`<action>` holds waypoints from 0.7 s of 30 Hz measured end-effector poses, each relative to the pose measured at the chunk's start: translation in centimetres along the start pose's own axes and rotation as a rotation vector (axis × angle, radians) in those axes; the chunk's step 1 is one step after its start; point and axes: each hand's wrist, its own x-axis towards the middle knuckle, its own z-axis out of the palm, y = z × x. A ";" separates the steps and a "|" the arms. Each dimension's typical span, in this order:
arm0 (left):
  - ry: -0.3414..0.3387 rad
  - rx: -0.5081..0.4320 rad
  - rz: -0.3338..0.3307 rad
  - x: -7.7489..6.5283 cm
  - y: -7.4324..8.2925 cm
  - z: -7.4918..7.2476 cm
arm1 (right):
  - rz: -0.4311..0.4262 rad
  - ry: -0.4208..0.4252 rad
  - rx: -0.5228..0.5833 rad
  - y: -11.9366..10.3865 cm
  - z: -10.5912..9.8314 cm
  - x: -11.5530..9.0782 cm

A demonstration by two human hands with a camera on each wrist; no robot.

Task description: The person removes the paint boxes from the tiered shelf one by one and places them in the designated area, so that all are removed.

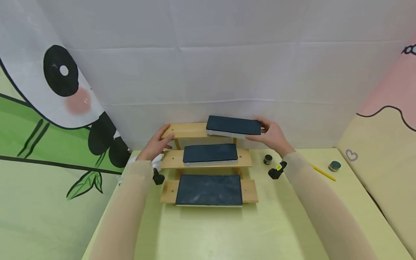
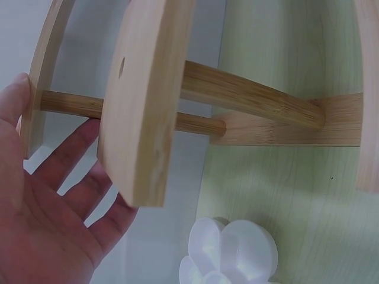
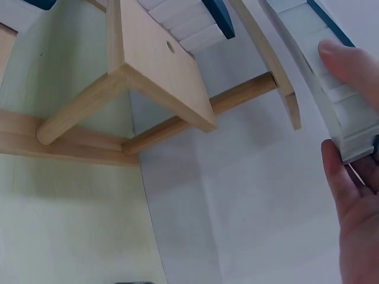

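A three-tier wooden shelf stand rises in steps against the white backdrop. My left hand holds the left end of its top board, thumb at the front edge. With my right hand I grip the right end of a flat white case with a dark blue lid. That case sits slightly askew over the right part of the top board and juts past its end; the right wrist view shows its ribbed white side. Similar cases lie on the middle tier and the bottom tier.
White rounded cups stand at the stand's left side. To the right are a small dark jar, a green-lidded jar and a yellow pencil-like stick. Printed cloth walls enclose the table's back and sides.
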 end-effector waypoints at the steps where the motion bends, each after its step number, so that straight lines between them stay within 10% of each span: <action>1: -0.002 -0.002 0.001 0.0 0.0 0.0 | 0.004 -0.001 0.004 0.1 -0.2 -0.1; 21: -0.003 -0.005 0.001 0.3 -0.1 0.3 | 0.050 0.083 -0.011 2.1 -5.1 -4.0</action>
